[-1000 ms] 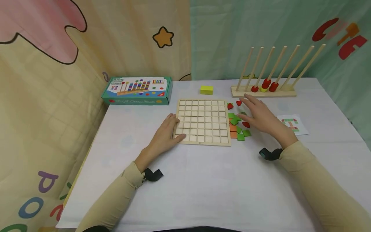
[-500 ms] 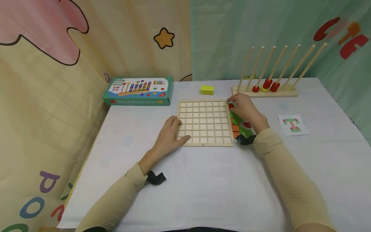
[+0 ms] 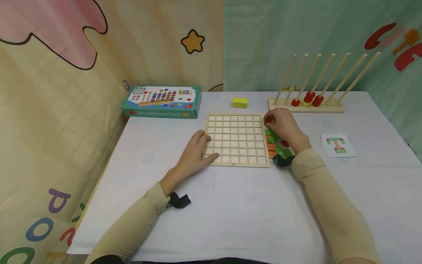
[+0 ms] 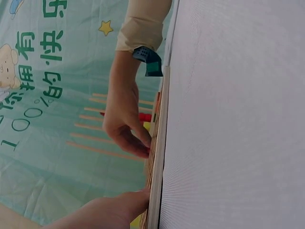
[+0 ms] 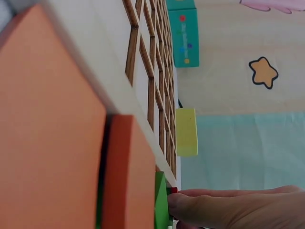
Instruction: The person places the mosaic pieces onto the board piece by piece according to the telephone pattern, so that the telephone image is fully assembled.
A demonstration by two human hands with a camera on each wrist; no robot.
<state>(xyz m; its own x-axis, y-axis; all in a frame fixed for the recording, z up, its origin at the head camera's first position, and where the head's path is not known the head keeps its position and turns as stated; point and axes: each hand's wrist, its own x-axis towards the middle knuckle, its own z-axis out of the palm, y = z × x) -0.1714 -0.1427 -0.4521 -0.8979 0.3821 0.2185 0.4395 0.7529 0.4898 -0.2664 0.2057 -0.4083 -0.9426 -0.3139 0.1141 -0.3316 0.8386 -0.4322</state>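
A square wooden grid board (image 3: pixel 237 164) lies flat on the white table. My left hand (image 3: pixel 194 150) rests along its left edge, fingers loosely extended and thumb lying over the lower left corner. At the board's upper right corner my right hand (image 3: pixel 284 124) pinches a small red wooden tile (image 5: pixel 173 190) between thumb and fingers, which hide most of it. Just below that hand, along the right edge, lie green tiles (image 3: pixel 271 136), orange square tiles (image 3: pixel 271 147) and another red tile (image 3: pixel 285 143). Some of these overlap one another.
Behind the right hand stands a wooden peg rack (image 3: pixel 273 105) with red and yellow beads. A yellow block (image 3: pixel 240 102) sits behind the board, and a green game box (image 3: pixel 161 102) at the back left. A pattern card (image 3: pixel 339 145) lies to the right.
My right hand has moved left from over the loose tiles to the board's upper right corner, and its fingers have closed on a red tile. The left hand stays at the board's edge.
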